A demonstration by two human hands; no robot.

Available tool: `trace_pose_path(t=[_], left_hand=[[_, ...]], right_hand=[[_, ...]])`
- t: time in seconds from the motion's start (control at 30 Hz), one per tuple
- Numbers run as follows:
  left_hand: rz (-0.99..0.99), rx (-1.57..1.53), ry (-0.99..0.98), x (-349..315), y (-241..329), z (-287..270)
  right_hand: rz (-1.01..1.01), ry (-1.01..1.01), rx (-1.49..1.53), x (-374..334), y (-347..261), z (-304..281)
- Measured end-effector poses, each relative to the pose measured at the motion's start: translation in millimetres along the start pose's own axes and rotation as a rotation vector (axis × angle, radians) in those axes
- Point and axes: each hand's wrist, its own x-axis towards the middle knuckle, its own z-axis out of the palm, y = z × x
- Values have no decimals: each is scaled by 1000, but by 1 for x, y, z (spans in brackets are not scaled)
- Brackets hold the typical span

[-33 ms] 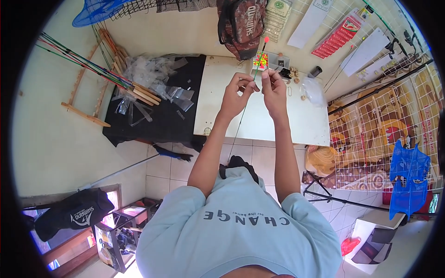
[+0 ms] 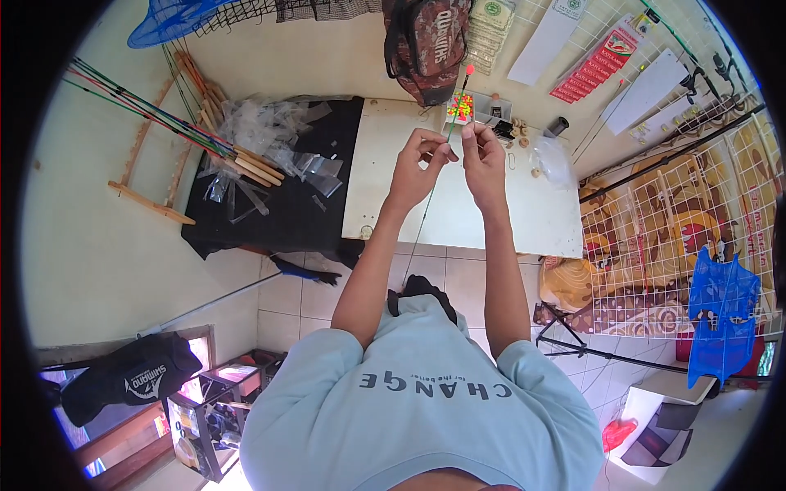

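Observation:
A thin green rod [image 2: 427,204] slants up from near my body, past the table's front edge, to a round red-orange tip [image 2: 470,70]. My left hand [image 2: 418,170] pinches this rod between thumb and fingers above the white table. Close beside it, my right hand [image 2: 486,168] has its thumb raised against curled fingers. Whatever lies in that right-hand grip is too small to make out. Just beyond my fingers stands a small white box of bright, multicoloured beads [image 2: 461,106].
The white tabletop [image 2: 385,155] also carries a clear plastic bag [image 2: 553,159] and a dark cylinder [image 2: 557,126]. On the black cloth [image 2: 323,217] at left lie plastic packaging [image 2: 262,131] and wooden-handled rods [image 2: 258,168]. A camouflage bag [image 2: 427,49] hangs above the table. White wire grid [image 2: 655,221] stands right.

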Motion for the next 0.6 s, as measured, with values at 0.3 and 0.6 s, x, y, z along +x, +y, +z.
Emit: trace_pose_path(t=[0.3, 0.6], left_hand=[[77, -49, 67, -1, -2, 1], [-79, 10, 52, 1, 2, -7]], right_hand=[[-82, 85, -33, -1, 2, 2], [-129, 161, -80, 4, 2, -22]])
